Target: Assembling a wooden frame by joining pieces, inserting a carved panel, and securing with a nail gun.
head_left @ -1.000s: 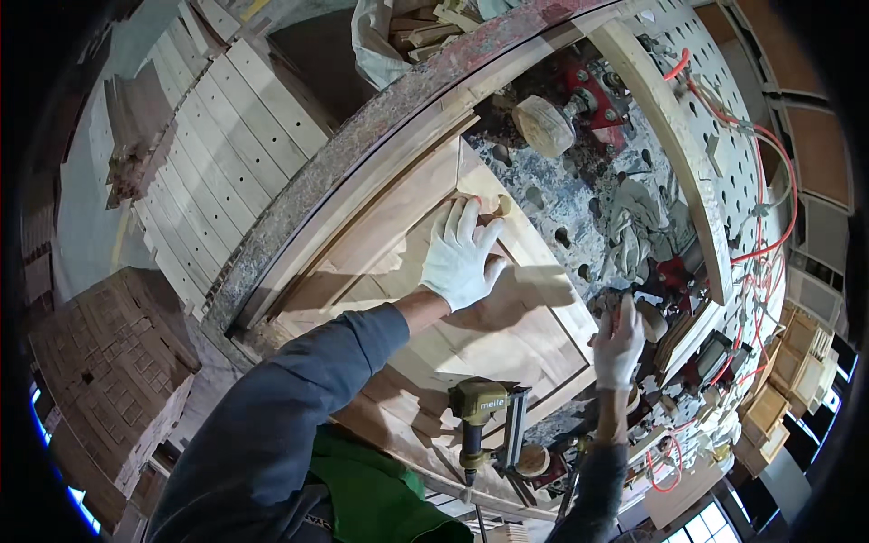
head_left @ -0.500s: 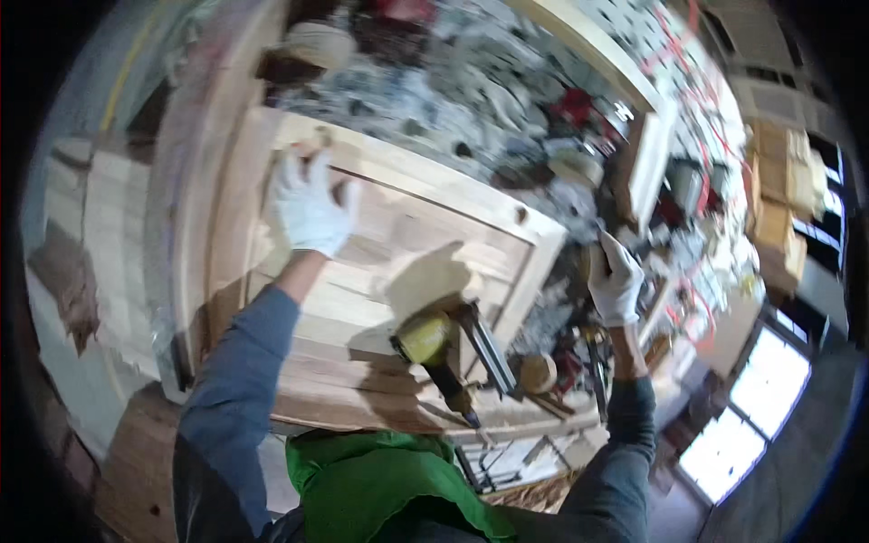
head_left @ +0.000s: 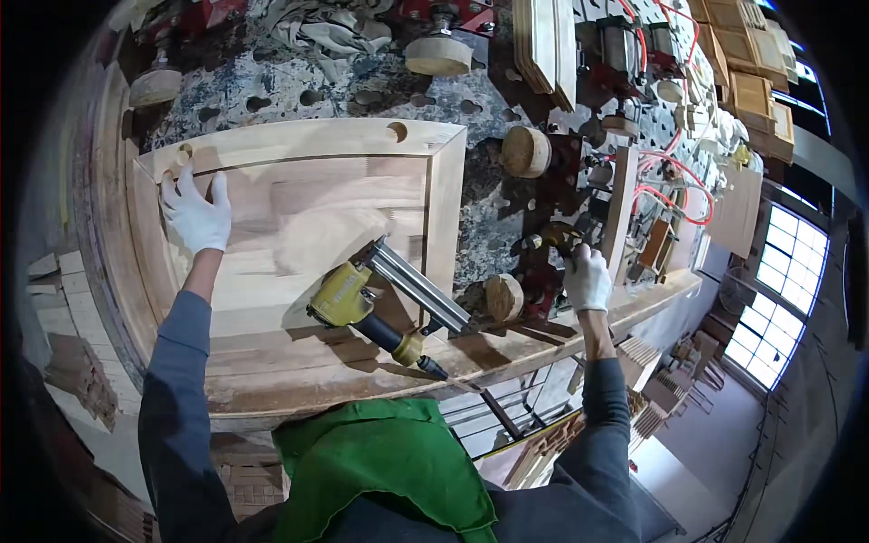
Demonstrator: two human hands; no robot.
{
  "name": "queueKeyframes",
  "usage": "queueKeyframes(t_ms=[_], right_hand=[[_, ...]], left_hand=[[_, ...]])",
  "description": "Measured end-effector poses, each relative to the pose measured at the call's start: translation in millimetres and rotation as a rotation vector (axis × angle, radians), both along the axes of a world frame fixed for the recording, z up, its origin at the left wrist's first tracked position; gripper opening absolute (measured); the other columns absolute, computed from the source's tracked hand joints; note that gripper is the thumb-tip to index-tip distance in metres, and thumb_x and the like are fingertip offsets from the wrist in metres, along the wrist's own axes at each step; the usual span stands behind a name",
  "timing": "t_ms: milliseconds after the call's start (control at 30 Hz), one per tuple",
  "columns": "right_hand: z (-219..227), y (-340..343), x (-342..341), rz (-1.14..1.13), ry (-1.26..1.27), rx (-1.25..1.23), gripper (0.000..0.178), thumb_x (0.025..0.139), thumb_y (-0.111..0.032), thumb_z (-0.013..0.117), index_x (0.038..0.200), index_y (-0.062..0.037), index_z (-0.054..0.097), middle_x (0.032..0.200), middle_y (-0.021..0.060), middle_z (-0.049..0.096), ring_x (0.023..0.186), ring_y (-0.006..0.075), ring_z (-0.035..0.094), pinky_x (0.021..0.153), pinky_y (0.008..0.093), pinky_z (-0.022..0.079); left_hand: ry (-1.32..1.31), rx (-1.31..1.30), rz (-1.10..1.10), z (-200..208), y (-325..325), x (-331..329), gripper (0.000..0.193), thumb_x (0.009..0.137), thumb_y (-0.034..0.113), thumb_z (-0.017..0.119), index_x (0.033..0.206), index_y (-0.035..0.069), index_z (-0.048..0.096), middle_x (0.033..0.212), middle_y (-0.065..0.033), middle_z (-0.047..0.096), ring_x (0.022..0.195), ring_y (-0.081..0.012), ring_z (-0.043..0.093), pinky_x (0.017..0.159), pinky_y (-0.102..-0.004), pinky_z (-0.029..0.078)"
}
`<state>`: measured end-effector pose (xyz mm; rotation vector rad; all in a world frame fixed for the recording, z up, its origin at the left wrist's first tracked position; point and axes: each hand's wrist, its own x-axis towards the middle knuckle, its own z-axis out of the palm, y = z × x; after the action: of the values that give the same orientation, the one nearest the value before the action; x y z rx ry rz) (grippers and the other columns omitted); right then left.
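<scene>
Both hands (head_left: 197,220) (head_left: 588,281); now farther apart

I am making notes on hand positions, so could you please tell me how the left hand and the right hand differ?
The left hand rests on the framed wood panel; the right hand is away from it, near the bench edge. The left hand's fingers are spread; the right hand's look more bent, partly hidden. Both are gloved in white.

Up on the head, fisheye looking down!
Left grip (head_left: 196,217), right grip (head_left: 588,279) near below, desk (head_left: 480,217) stretching beyond both.
</scene>
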<state>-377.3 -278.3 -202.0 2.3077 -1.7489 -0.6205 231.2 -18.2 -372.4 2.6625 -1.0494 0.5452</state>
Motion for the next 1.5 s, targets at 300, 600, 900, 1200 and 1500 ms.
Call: queueKeyframes(t_ms=[300, 600, 900, 1200, 1500], right_hand=[[-30, -43, 7, -0.161, 0.058, 0.454, 0.035, 0.086, -0.024, 0.071, 0.107, 0.0037, 0.067, 0.092, 0.0209, 0.074, 0.078, 0.0373, 0.071, 0.07, 0.0472, 0.057], [-22, -5, 133, -0.708, -0.804, 0.748, 0.018, 0.091, -0.022, 0.066, 0.096, -0.0045, 0.065, 0.065, 0.0003, 0.056, 0.05, 0.0092, 0.046, 0.046, 0.0251, 0.037], [-60, 20, 162, -0.641, -0.91, 0.655, 0.007, 0.09, -0.013, 0.061, 0.088, -0.0072, 0.061, 0.058, 0.0011, 0.051, 0.04, 0.0118, 0.041, 0.037, 0.0292, 0.033], [-57, 11, 163, -0.712, -0.861, 0.632, 0.006, 0.089, -0.012, 0.059, 0.087, -0.0069, 0.058, 0.056, 0.0029, 0.05, 0.039, 0.0134, 0.041, 0.036, 0.0296, 0.035], [-64, 2, 148, -0.708, -0.84, 0.652, 0.003, 0.087, -0.01, 0.06, 0.086, -0.007, 0.058, 0.056, 0.0029, 0.05, 0.04, 0.0141, 0.043, 0.037, 0.0296, 0.035]], left_hand=[[0.058, -0.112, -0.251, 17, -19, -10, 0.064, 0.085, 0.041, 0.074, 0.138, 0.012, 0.057, 0.148, -0.0184, 0.051, 0.127, -0.0391, 0.053, 0.109, -0.0531, 0.04], [0.287, 0.159, -0.588, 40, -78, -4, 0.077, 0.077, 0.056, 0.071, 0.141, 0.016, 0.058, 0.139, -0.003, 0.06, 0.129, -0.0257, 0.053, 0.12, -0.0524, 0.028], [0.403, -0.001, -0.532, 36, -80, -8, 0.066, 0.068, 0.056, 0.076, 0.123, 0.021, 0.066, 0.123, -0.001, 0.065, 0.118, -0.0245, 0.058, 0.115, -0.0503, 0.031], [0.441, 0.007, -0.533, 37, -78, -5, 0.063, 0.072, 0.053, 0.075, 0.124, 0.019, 0.065, 0.124, -0.002, 0.065, 0.119, -0.0248, 0.057, 0.117, -0.05, 0.029], [0.491, 0.039, -0.54, 46, -76, -4, 0.063, 0.073, 0.053, 0.075, 0.126, 0.019, 0.065, 0.125, -0.0023, 0.065, 0.12, -0.025, 0.057, 0.119, -0.0503, 0.028]])
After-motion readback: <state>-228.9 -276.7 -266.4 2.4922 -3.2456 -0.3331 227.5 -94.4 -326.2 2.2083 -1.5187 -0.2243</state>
